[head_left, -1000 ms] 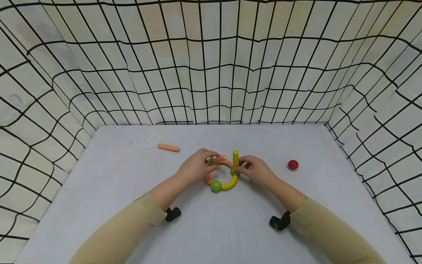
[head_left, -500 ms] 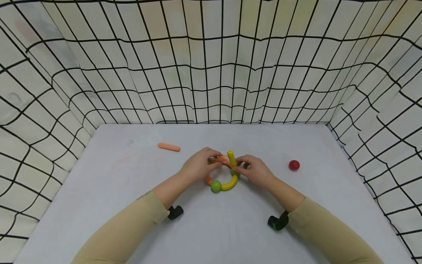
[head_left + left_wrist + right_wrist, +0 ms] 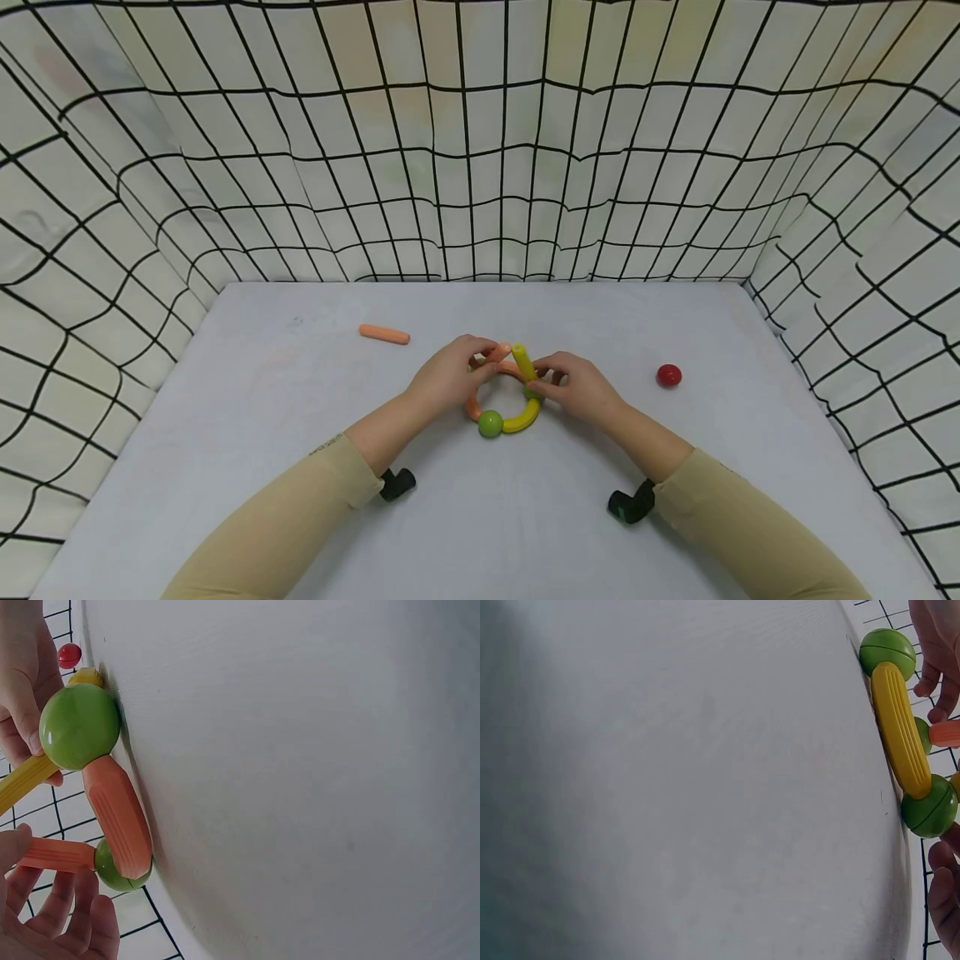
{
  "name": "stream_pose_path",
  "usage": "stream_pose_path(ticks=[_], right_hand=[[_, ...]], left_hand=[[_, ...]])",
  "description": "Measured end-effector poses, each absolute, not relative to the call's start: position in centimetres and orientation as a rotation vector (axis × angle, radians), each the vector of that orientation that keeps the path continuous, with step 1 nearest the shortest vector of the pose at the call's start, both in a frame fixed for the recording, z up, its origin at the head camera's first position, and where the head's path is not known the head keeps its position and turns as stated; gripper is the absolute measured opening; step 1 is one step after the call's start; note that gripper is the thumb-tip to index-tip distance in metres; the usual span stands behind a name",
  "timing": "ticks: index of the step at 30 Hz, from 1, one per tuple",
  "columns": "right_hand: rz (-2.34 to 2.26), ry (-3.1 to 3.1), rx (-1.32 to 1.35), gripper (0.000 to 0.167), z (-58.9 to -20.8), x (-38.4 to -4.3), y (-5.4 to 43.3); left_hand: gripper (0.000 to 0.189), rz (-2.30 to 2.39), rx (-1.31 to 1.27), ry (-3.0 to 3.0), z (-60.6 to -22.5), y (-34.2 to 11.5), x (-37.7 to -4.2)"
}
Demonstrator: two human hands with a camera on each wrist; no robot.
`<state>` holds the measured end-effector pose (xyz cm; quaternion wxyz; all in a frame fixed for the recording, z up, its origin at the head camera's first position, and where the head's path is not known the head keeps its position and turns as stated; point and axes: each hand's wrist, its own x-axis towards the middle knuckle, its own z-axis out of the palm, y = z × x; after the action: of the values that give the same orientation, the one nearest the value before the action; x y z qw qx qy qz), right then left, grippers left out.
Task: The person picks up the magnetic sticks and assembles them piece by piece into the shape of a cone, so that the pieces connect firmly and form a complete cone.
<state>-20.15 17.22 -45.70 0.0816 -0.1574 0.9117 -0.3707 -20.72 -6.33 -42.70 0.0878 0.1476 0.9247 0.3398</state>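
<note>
On the white table lies a ring of curved orange and yellow sticks joined by green balls; its front green ball (image 3: 491, 423) meets the curved yellow stick (image 3: 522, 417) and the curved orange stick (image 3: 118, 817). My left hand (image 3: 452, 372) pinches an orange stick (image 3: 60, 856) rising from the green ball (image 3: 120, 866) on the ring's left. My right hand (image 3: 581, 385) pinches a straight yellow stick (image 3: 522, 362) above the right green ball (image 3: 930, 807). Both sticks lean inward, their tops close together; I cannot tell whether they touch.
A loose orange stick (image 3: 384, 334) lies on the table (image 3: 300, 350) at the back left. A red ball (image 3: 669, 376) sits to the right. Black netting (image 3: 480, 179) over white walls encloses the table's back and sides.
The yellow stick has tilted from upright toward the left, and the orange stick's top has risen. Their tops are now nearer each other. Both hands keep their grip and have barely moved.
</note>
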Motion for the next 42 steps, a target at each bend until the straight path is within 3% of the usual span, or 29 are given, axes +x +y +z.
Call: stream_pose_path(ticks=[16,27,42], right_hand=[[-1.104,2.703,-0.5,0.033,-45.5,-20.0,16.9],[-1.11,2.661,-0.458,0.044,-45.8,-20.1,17.3],[-1.059,2.621,-0.409,0.039,-45.8,-19.8,18.2]], left_hand=[[0.041,0.985,0.401,2.758,-42.9,-6.9,-20.6],[0.046,0.976,0.348,2.753,-43.2,-8.6,-19.8],[0.045,0.873,0.219,2.66,-43.8,-10.0,-17.8]])
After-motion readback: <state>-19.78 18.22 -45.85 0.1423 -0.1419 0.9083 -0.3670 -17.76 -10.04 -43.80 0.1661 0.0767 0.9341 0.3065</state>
